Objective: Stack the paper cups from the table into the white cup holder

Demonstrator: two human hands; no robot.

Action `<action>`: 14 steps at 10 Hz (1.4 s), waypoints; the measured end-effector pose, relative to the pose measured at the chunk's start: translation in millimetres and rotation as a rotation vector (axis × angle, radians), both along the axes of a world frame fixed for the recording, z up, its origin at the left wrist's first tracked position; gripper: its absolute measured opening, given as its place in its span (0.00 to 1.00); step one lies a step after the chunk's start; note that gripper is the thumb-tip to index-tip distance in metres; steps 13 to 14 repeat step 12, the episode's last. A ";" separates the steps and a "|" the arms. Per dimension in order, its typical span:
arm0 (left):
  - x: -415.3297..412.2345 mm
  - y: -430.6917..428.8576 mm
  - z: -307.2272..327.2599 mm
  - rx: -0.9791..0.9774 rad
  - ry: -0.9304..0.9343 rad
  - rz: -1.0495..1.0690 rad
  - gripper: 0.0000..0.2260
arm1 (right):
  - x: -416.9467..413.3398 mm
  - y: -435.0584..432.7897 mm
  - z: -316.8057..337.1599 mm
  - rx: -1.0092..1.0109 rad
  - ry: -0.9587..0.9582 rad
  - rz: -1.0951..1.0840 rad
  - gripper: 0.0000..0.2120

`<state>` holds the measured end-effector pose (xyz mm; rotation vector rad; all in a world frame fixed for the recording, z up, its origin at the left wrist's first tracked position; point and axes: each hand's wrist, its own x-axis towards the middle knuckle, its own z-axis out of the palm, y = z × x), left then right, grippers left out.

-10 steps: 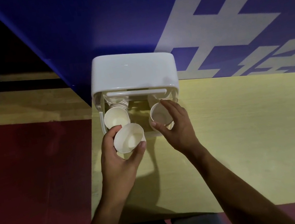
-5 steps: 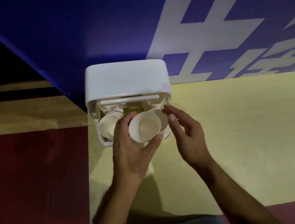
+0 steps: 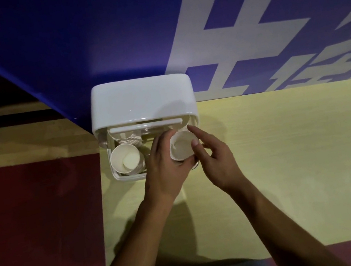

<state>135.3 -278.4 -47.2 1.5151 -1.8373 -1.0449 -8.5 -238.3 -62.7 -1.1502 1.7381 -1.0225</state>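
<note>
Access to the white cup holder (image 3: 140, 99) is from the front and above only. It backs onto the blue wall (image 3: 106, 39), and its top and crossbar (image 3: 145, 126) roof the rear. A cup stack (image 3: 125, 158) fills the left bay. The right bay is blocked: the left hand (image 3: 165, 172) grips a paper cup (image 3: 181, 145) over it, and the right hand (image 3: 214, 161) touches the cup's right rim. The table (image 3: 291, 159) right of the holder leaves approach room.

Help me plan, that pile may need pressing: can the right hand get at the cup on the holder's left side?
Probably not directly: the left hand, holding the other cup, lies between the right hand and the left cup. That cup's top is uncovered, so reaching over might work.
</note>
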 end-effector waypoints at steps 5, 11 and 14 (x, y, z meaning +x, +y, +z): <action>-4.8 2.6 -30.6 0.164 -0.060 0.039 0.36 | 22.5 5.9 -27.9 -0.115 -0.047 -0.213 0.17; -0.8 3.4 -12.5 0.152 0.046 -0.001 0.40 | 14.1 4.0 0.2 0.093 0.067 -0.108 0.15; 10.7 30.4 7.0 0.096 0.058 0.047 0.40 | 3.3 32.9 11.6 0.071 0.086 -0.121 0.14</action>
